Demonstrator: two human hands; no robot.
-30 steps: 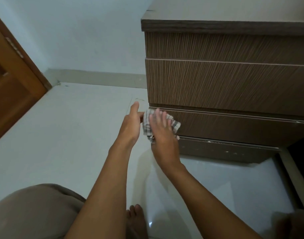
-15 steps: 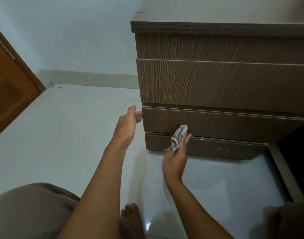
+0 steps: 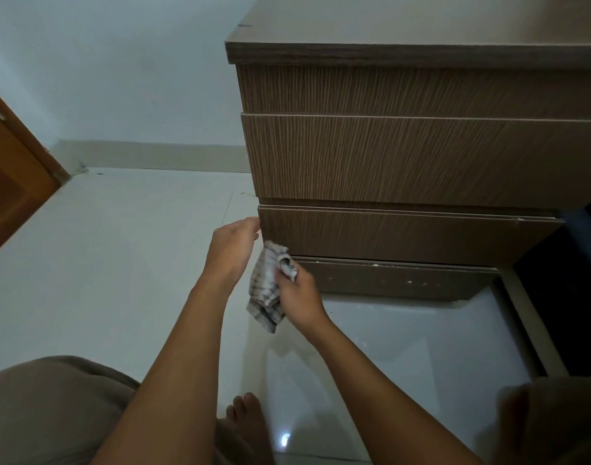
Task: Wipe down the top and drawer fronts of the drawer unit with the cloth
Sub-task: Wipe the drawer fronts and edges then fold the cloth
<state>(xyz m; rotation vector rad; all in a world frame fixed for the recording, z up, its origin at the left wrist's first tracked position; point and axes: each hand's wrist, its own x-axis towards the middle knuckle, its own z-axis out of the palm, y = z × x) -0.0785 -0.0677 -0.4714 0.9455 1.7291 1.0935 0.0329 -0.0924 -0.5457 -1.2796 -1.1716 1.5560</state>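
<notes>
A brown wood-grain drawer unit (image 3: 404,159) stands on the floor to the right, with three drawer fronts under a flat top. The lowest drawer (image 3: 404,234) juts out a little. My left hand (image 3: 232,246) rests with its fingertips on that drawer's left edge. My right hand (image 3: 299,295) holds a crumpled checked cloth (image 3: 265,290) just in front of the unit's lower left corner, and the cloth hangs loose below the hand. The plinth (image 3: 398,280) beneath the drawer shows pale specks.
Glossy white floor tiles (image 3: 119,263) spread to the left and in front. A wooden door (image 3: 9,182) stands at the far left against a white wall. My bare foot (image 3: 247,421) and knees are at the bottom. A dark gap (image 3: 569,297) lies right of the unit.
My right hand has pulled the cloth off the lowest drawer front, down and back to the left corner, and the cloth now hangs open. My left hand stays at the drawer's left edge.
</notes>
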